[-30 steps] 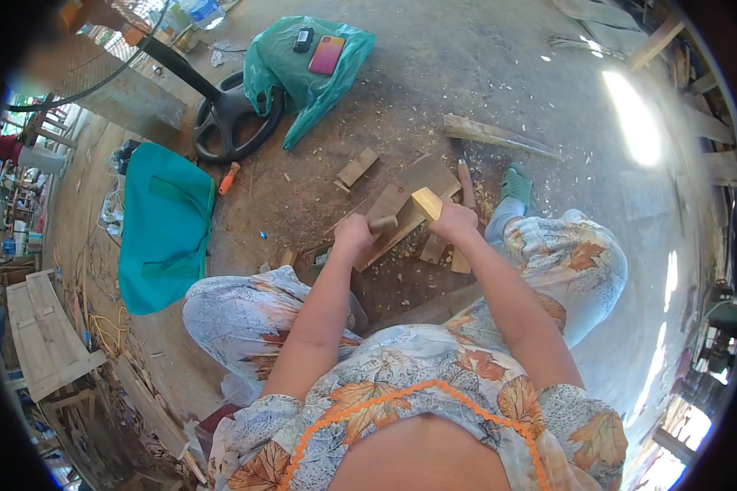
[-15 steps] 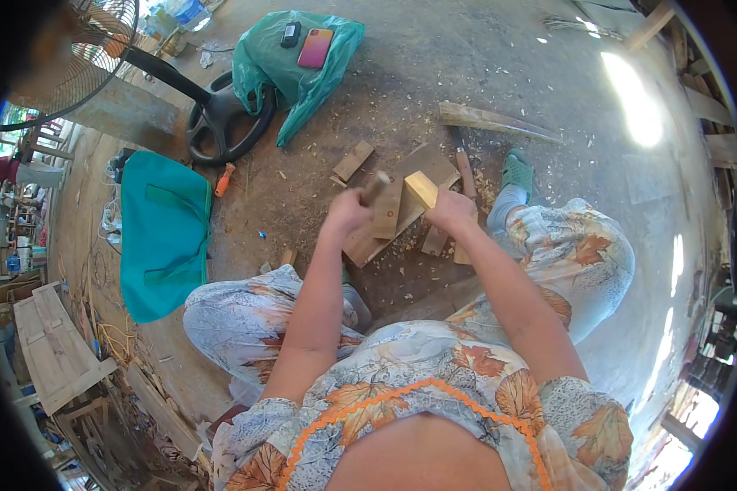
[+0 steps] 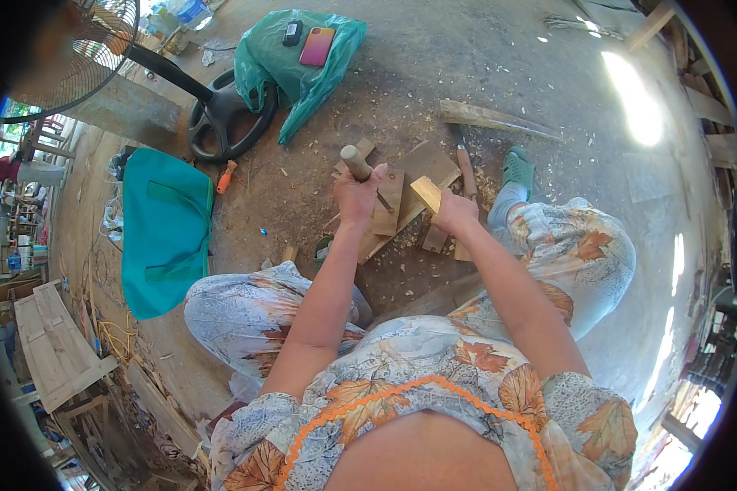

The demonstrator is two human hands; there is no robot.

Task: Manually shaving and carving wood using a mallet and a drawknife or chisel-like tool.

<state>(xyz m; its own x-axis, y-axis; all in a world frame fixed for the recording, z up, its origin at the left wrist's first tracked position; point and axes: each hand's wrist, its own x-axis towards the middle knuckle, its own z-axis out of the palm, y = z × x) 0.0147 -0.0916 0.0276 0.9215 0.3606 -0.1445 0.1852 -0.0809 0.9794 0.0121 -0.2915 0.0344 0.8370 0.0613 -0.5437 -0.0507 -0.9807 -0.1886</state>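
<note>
My left hand is closed around a chisel with a round wooden handle. Its handle leans up and to the left, and the thin metal blade slants down to the right over a small wooden board. That board lies on a wider plank on the floor between my feet; whether the blade tip touches the wood I cannot tell. In my right hand is a pale wooden block, held just right of the small board and apart from the chisel.
A wooden-handled tool lies near my right foot, below a long wood strip. To the left are an orange-handled screwdriver, a teal bag and a standing fan. A phone rests on a green plastic bag.
My left hand has moved up and slightly right, and the chisel handle now tips away to the left, with its blade showing. The block in my right hand has shifted slightly.
</note>
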